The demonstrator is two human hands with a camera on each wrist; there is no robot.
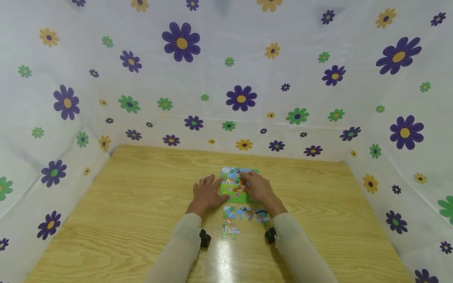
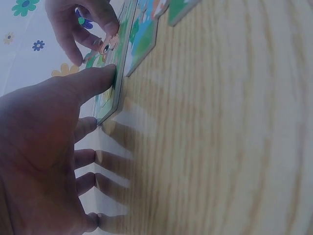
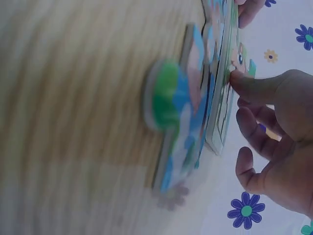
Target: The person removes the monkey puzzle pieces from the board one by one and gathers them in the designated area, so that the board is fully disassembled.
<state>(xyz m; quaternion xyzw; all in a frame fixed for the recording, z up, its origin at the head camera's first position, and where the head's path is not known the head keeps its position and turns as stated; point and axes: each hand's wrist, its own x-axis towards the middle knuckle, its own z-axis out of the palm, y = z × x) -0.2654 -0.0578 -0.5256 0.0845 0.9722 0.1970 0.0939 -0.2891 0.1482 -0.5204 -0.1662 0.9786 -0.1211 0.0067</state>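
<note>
A colourful puzzle board lies flat on the table, a house and an animal visible in its picture. My left hand is at its left edge, thumb pressing on the near left part, the other fingers spread. Over the right half of the board, my right hand pinches a puzzle piece showing part of an animal's face between thumb and fingers; the hand hides that side of the board. Below the board lie a joined strip of pieces and a small house section.
The wooden table extends around the puzzle on all sides. White cloth printed with flowers hangs behind the table and at both sides. Black wrist devices are on both sleeves, close to the loose pieces.
</note>
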